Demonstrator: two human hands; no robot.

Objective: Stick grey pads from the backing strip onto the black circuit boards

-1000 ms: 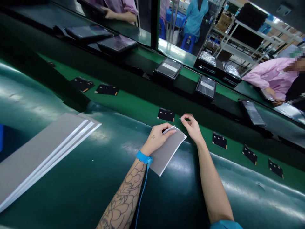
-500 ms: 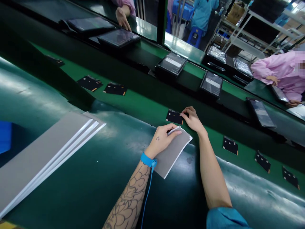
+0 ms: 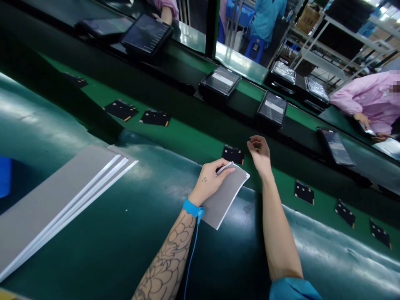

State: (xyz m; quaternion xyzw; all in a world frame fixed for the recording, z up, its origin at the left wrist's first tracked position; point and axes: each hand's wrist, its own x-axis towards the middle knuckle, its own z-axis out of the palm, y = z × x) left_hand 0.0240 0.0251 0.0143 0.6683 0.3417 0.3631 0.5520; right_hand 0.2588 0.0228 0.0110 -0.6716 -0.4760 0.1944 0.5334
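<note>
Grey sheet [image 3: 223,200] is pressed onto the dark green mat [image 3: 131,246] by the left hand [image 3: 211,180], its fingers closed on a curled white strip [image 3: 224,168] at the sheet's 1 o'clock corner. The right hand [image 3: 259,153] is held released, fingers half-curled with nothing gripped, just beside a black pad [image 3: 233,154] lying at 12 o'clock on the green belt [image 3: 190,143]. A stack of grey sheets [image 3: 53,204] is laid at 9 o'clock, and tablets [image 3: 220,81] are ranged beyond the belt.
</note>
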